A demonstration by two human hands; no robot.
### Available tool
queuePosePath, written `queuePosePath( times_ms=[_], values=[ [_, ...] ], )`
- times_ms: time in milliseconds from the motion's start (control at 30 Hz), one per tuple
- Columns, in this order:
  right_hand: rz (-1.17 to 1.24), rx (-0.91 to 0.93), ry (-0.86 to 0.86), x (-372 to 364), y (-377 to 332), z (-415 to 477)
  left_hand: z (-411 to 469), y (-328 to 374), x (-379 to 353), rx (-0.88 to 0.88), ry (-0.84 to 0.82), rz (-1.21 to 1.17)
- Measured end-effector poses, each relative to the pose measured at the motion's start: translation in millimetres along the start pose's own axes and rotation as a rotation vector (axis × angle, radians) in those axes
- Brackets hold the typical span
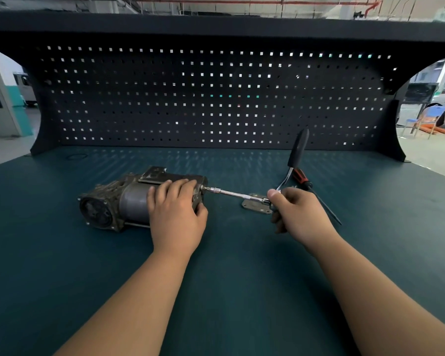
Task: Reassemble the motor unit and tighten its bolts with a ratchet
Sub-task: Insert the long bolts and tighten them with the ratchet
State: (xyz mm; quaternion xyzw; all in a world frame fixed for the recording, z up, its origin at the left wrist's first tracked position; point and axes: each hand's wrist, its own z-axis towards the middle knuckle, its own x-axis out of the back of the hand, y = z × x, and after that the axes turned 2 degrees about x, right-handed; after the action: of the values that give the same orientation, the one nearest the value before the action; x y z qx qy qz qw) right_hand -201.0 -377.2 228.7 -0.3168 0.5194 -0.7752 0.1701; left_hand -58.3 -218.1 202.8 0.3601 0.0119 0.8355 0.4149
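Note:
The dark grey motor unit point(113, 201) lies on its side on the green bench top, left of centre. My left hand point(176, 211) is laid over its right end, gripping the cylindrical body. My right hand point(297, 211) is shut on the ratchet head. The ratchet's chrome extension bar point(235, 194) runs left from it to a bolt on the motor's right end face. The ratchet's black handle point(298, 149) sticks up and away from me above my right hand.
A flat metal plate point(254, 206) lies on the bench under the extension bar. A red-and-black screwdriver point(310, 186) lies just right of my right hand, tip toward me. A black pegboard point(216, 98) closes off the back of the bench.

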Motion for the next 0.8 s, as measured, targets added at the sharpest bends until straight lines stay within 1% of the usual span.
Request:
queuePosePath(
  times_ms=[167,233,300,400,533,800],
  values=[
    [-0.054,0.193,0.051,3.5,1.3,-2.2,-0.6,-2.0,-0.7,-0.012,0.007,0.017],
    [-0.059,0.268,0.03,5.3,3.5,-5.0,-0.4,-1.4,-0.7,-0.014,0.007,0.017],
    [-0.12,0.315,0.002,6.4,3.5,-8.1,-0.2,-1.1,-0.9,-0.013,0.008,0.012],
    [-0.088,0.291,0.016,7.0,4.1,-7.6,-1.1,-2.2,-0.1,-0.016,0.008,0.004],
    [0.015,0.226,-0.001,7.7,1.4,-4.5,-1.1,-2.2,0.4,-0.016,0.002,0.004],
    [0.012,0.11,-0.028,13.5,-4.5,-1.0,-0.8,-1.8,-1.2,-0.01,0.016,0.006]
  ],
)
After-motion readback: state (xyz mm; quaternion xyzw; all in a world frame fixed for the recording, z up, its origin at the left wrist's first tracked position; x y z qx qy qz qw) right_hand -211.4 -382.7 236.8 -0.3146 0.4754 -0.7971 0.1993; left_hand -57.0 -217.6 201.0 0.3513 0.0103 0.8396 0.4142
